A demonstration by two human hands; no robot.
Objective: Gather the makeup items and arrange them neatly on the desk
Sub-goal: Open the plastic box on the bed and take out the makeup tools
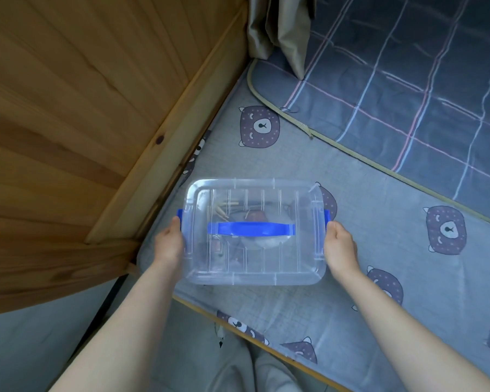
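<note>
Can't really tell what's inside the clear box point(255, 258). The ribbed lid point(266, 193) smears everything into blobs, and only some tan sticks point(224, 207) show, too blurry to name. My left hand point(169, 241) and right hand point(340, 244) grip its sides, fingers tucked out of sight underneath. The plaid quilt point(408, 80) runs off the right edge.

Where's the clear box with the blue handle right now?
Head view, low centre: the clear plastic box is gripped at its ends by the left hand and right hand, over the bear-print sheet, beside the wooden panel.
</note>
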